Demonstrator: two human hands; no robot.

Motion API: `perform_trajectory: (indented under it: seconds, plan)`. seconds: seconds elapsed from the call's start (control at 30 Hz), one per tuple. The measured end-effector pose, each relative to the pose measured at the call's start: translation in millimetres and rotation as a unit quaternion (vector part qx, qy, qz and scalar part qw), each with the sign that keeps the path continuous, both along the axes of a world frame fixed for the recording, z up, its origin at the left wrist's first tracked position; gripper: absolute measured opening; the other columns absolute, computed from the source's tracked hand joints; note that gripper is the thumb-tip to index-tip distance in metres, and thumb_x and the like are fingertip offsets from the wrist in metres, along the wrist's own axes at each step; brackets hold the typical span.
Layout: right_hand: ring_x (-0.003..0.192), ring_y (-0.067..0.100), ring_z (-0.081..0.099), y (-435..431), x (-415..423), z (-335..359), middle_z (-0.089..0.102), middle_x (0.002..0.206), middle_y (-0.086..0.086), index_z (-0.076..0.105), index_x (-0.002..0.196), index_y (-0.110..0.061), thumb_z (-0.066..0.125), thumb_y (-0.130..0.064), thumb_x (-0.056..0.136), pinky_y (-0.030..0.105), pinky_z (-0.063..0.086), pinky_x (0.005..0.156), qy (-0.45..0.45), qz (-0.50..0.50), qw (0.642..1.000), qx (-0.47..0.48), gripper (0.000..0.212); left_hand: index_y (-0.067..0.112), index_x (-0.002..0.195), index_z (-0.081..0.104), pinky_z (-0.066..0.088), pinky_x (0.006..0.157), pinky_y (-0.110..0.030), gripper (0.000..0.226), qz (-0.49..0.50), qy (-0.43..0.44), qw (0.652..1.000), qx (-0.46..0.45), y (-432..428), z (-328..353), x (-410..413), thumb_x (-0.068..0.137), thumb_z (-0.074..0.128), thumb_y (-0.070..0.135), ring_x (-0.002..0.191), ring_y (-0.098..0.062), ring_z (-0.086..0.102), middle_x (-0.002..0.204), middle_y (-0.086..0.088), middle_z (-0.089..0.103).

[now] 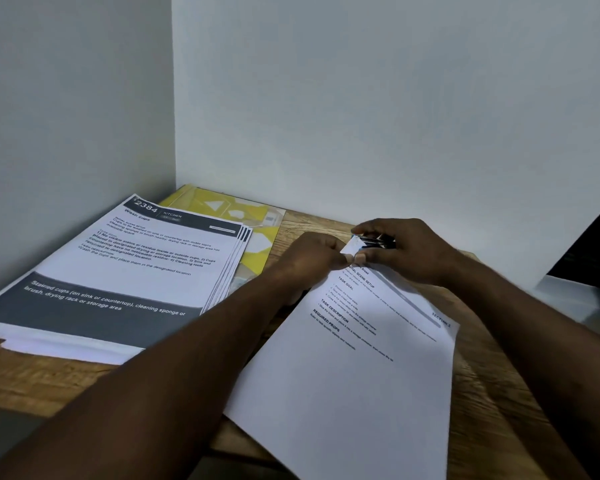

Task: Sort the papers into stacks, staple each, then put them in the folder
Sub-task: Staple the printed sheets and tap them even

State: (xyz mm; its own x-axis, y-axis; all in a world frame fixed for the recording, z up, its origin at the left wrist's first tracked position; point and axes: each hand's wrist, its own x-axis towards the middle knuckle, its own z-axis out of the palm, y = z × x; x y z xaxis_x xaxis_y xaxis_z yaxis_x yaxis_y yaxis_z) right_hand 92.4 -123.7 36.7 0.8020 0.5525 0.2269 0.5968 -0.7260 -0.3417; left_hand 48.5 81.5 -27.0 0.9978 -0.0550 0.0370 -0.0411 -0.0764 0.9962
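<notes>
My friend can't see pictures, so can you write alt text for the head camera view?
The right hand holds a dark stapler at the corner of white printed sheets, which the left hand pinches. Beside them on the wooden table, another printed stack lies on a yellow folder.

I see a bare left forearm point(187, 358) and a bare right forearm point(520, 327), with the left hand point(309, 258) and right hand point(406, 251) equally uncovered.
</notes>
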Motion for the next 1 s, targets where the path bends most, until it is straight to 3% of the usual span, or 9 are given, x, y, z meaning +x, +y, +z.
perform_trajectory:
  seconds: [0.1, 0.2, 0.37, 0.47, 0.7, 0.87, 1.0]
  plan:
    - [0.095, -0.01, 0.061, 1, 3, 0, 0.07, 0.107, -0.019, 0.073, 0.128, -0.026, 0.078, -0.033, 0.094, 0.015, 0.045, 0.084, -0.016, 0.011, 1.0, -0.014, 0.036, 0.01, 0.092, 0.08, 0.046, 0.078, -0.036, 0.005, 0.001, -0.002, 1.0, 0.001, 1, -1, 2, 0.092, 0.077, 0.013, 0.08, -0.022, 0.067, 0.094, -0.016, 0.079]
    - [0.087, -0.009, 0.06, 2, 4, 2, 0.068, 0.095, -0.021, 0.075, 0.119, -0.023, 0.078, -0.029, 0.095, 0.015, 0.042, 0.076, -0.021, 0.022, 0.999, -0.018, 0.025, 0.011, 0.089, 0.081, 0.049, 0.079, -0.039, 0.005, -0.001, -0.004, 1.0, -0.002, 0, -3, 4, 0.091, 0.079, 0.016, 0.081, -0.024, 0.069, 0.096, -0.017, 0.079]
    - [0.083, 0.001, 0.061, 4, 5, 4, 0.068, 0.089, -0.016, 0.074, 0.11, -0.023, 0.077, -0.035, 0.095, 0.023, 0.044, 0.075, -0.032, 0.031, 0.999, -0.024, 0.019, 0.014, 0.088, 0.08, 0.053, 0.082, -0.043, 0.004, -0.006, -0.005, 1.0, -0.008, 1, -5, 9, 0.091, 0.078, 0.016, 0.085, -0.029, 0.073, 0.096, -0.016, 0.08]
    - [0.081, -0.003, 0.059, 5, 6, 4, 0.066, 0.085, -0.018, 0.072, 0.103, -0.028, 0.078, -0.035, 0.095, 0.019, 0.042, 0.072, -0.037, 0.037, 0.998, -0.021, 0.013, 0.013, 0.092, 0.08, 0.052, 0.081, -0.04, 0.004, -0.009, -0.007, 1.0, -0.015, 1, -5, 9, 0.092, 0.076, 0.013, 0.086, -0.028, 0.074, 0.097, -0.015, 0.08]
    - [0.08, -0.005, 0.06, 5, 8, 5, 0.066, 0.086, -0.02, 0.071, 0.108, -0.029, 0.076, -0.031, 0.096, 0.017, 0.04, 0.071, -0.054, 0.044, 0.997, -0.034, 0.013, 0.015, 0.09, 0.08, 0.046, 0.077, -0.037, 0.004, -0.001, -0.01, 1.0, -0.006, 1, -5, 9, 0.091, 0.076, 0.015, 0.08, -0.024, 0.068, 0.097, -0.018, 0.079]
    - [0.086, 0.003, 0.065, 7, 8, 6, 0.074, 0.101, -0.011, 0.069, 0.122, -0.023, 0.076, -0.034, 0.095, 0.022, 0.045, 0.076, -0.055, 0.033, 0.996, -0.062, 0.029, 0.013, 0.085, 0.077, 0.038, 0.059, -0.023, 0.009, 0.006, -0.013, 1.0, 0.008, 1, -4, 9, 0.093, 0.078, 0.016, 0.056, -0.009, 0.055, 0.069, 0.001, 0.07]
    - [0.09, 0.005, 0.065, 8, 6, 11, 0.072, 0.1, -0.013, 0.068, 0.124, -0.023, 0.077, -0.04, 0.093, 0.027, 0.047, 0.079, -0.042, 0.034, 0.995, -0.083, 0.037, 0.019, 0.077, 0.078, 0.048, 0.077, -0.034, 0.014, 0.006, -0.027, 1.0, 0.003, 0, -4, 10, 0.088, 0.074, 0.011, 0.076, -0.019, 0.067, 0.077, -0.001, 0.075]
